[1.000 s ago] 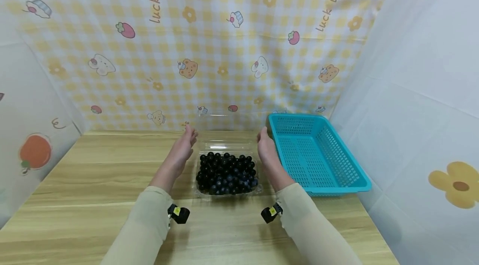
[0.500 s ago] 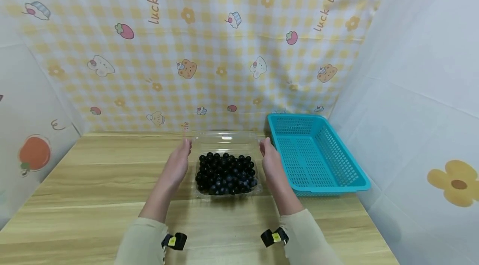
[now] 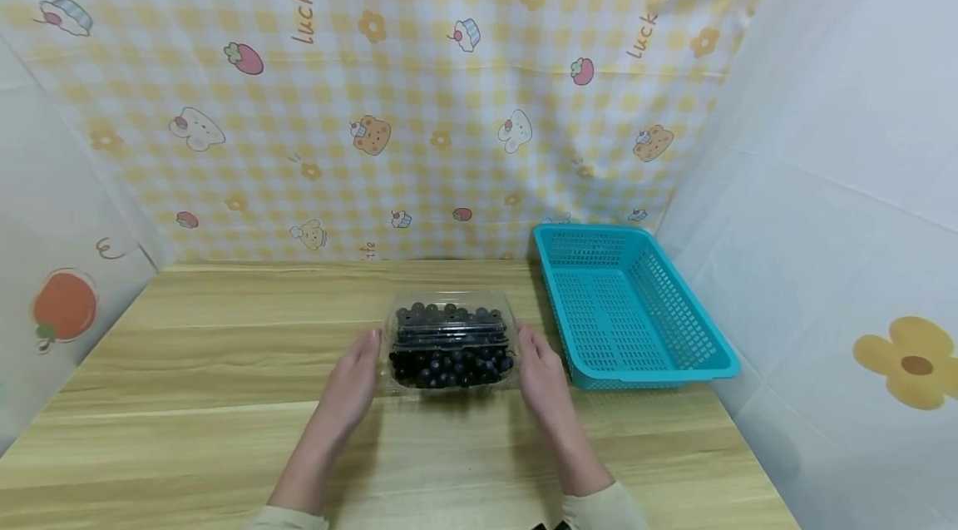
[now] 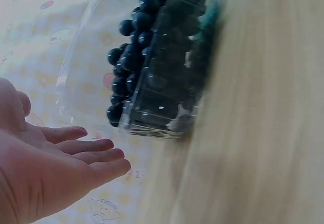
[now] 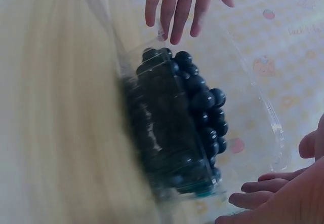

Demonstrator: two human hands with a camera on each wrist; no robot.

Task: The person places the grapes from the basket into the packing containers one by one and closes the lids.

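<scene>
A clear plastic clamshell box (image 3: 400, 388) full of dark round berries (image 3: 453, 367) sits on the table in front of me. Its hinged transparent lid (image 3: 449, 299) tilts forward over the back part of the berries in the head view. My left hand (image 3: 352, 384) is at the box's left side and my right hand (image 3: 545, 384) at its right, palms facing inward. Fingers look straight in both wrist views, where the left hand (image 4: 55, 176) and right hand (image 5: 283, 198) appear beside the box. Whether fingertips touch the lid's edges I cannot tell.
A turquoise perforated plastic basket (image 3: 565, 322) stands to the right, close to my right hand. Beneath everything is a wood-grain table (image 3: 187, 364). A yellow checked cloth (image 3: 419, 97) hangs behind it, and white patterned sheets (image 3: 838, 205) flank both sides.
The lid has swung from standing upright behind the box down and forward over the berries. Both hands have come back toward me alongside it. Box and basket stay put.
</scene>
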